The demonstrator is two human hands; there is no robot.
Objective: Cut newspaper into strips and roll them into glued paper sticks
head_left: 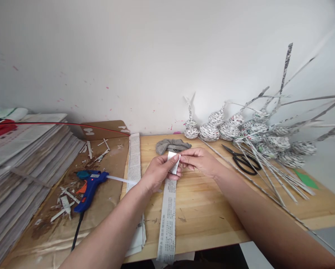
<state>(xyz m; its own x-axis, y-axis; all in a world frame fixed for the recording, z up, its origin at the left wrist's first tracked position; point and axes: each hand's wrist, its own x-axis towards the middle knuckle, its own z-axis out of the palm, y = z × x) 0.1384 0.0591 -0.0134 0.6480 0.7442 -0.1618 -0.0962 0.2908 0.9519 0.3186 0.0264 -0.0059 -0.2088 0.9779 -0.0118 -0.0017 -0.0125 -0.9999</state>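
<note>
A long newspaper strip (167, 220) runs from my hands down the wooden table to its front edge. Its top end (173, 169) stands up pale between my fingers. My left hand (162, 170) pinches this end between thumb and fingers. From the other side, my right hand (197, 160) grips the strip's right edge with thumb and forefinger. Just behind both hands lies a crumpled grey cloth (171, 145). Left of them, a stack of cut newspaper strips (134, 160) is partly hidden by my left forearm.
A blue glue gun (90, 190) lies on stained cardboard (105, 213) among paper scraps. Piled newspapers (30, 172) stand at far left. Black scissors (244, 160), rolled paper sticks (279, 179) and several woven paper gourd shapes (230, 129) sit at right, along the wall.
</note>
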